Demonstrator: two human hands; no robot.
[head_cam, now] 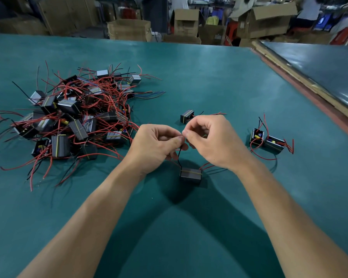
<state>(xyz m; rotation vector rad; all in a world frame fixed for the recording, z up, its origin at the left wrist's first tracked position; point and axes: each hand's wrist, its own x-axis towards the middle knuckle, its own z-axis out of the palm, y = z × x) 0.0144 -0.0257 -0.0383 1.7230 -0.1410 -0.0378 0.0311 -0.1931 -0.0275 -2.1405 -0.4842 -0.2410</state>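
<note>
Watching the head cam from my remote seat — both hands are up over the green table (209,77), meeting fingertip to fingertip. The left hand (155,145) has its fingers curled and pinches a black wire (180,155) between thumb and forefinger. The right hand (211,141) is curled too, thumb and forefinger pressed together right against the left thumb. Whatever sits between them is too small for me to make out, so I can't tell what it holds.

> ok, but where's the unit that wire belongs to?

Right below the hands, between the wrists: a small black box (190,177) with a yellow band (191,173) round it. The black wire runs down from the left fingers to its left end, and a few red wires (206,167) leave its right end and go under the right wrist. It looks lifted a bit off the table, but I can't say for sure that it clears the surface.

> and the rest of the stock?

Big tangled pile (68,117) of the same boxes with red and black leads, well off to the left. One lone box (187,116) sits just beyond the right hand's knuckles, and a pair of boxes (273,143) touch each other out to the right — open tops up, parts showing inside. Cardboard cartons (129,30) stand past the far edge.
</note>
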